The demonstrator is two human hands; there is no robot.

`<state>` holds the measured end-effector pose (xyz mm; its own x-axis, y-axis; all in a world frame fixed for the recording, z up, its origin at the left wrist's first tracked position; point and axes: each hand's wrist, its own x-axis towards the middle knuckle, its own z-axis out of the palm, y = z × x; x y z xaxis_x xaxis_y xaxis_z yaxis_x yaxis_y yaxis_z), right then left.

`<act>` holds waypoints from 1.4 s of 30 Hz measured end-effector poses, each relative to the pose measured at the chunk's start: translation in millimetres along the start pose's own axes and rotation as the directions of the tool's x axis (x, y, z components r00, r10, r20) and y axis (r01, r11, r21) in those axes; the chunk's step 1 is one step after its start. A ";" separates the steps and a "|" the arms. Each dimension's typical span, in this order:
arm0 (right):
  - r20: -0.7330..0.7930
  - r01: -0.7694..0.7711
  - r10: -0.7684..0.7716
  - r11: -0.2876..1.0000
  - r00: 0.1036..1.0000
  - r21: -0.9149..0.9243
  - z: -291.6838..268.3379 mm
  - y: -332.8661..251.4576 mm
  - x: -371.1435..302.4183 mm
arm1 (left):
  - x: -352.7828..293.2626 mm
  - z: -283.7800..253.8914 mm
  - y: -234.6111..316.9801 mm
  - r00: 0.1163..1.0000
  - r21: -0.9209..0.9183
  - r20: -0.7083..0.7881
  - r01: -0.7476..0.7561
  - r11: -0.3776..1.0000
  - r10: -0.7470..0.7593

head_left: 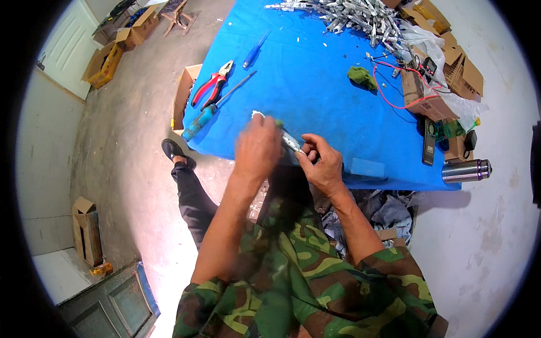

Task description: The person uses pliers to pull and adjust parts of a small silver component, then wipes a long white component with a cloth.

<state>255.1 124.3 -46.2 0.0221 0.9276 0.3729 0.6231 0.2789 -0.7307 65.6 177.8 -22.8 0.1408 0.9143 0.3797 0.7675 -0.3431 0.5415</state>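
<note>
In front of my body, over the near edge of the blue-covered table, a slim silvery metal piece (291,142) slants between my hands. My right hand (324,166) pinches its lower end between thumb and fingers. Just left of it, my left hand (258,147) is curled and blurred by motion at the piece's upper end. A small white scrap (257,114) shows at its fingertips; whatever else it holds is hidden. Farther left lie red-handled pliers (212,85), a teal-handled screwdriver (201,121) and a smaller blue screwdriver (253,56).
A heap of silvery metal parts (360,19) covers the far right of the table (304,79). Nearby are a green cloth (362,78), a red cable (376,84) and cardboard boxes (463,73). A blue block (368,168) and a steel flask (466,170) lie along the near edge.
</note>
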 end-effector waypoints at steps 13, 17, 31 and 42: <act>-0.019 0.083 -0.084 0.996 0.996 -0.031 -2.6 -10.1 5.3 | -18.9 -26.1 -1.9 0.987 -0.302 -0.131 0.048 0.952 -0.091; -0.027 0.113 -0.114 0.993 0.993 -0.033 -2.5 -8.1 5.4 | -38.7 -7.2 24.2 0.997 -0.275 -0.061 -0.058 0.960 0.043; 0.021 0.162 -0.160 0.974 0.987 -0.157 -4.2 -11.2 4.1 | -3.1 6.8 -16.5 0.988 -0.149 -0.139 0.051 0.988 -0.072; -0.029 0.224 -0.235 0.952 0.972 -0.208 0.8 -6.4 4.7 | -24.5 -3.6 15.1 0.992 -0.283 -0.119 -0.062 0.957 0.029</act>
<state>250.6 127.0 -40.2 -0.1025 0.8288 0.5502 0.7605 0.4218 -0.4937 71.4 149.4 -21.2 0.0870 0.8720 0.4818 0.5489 -0.4456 0.7073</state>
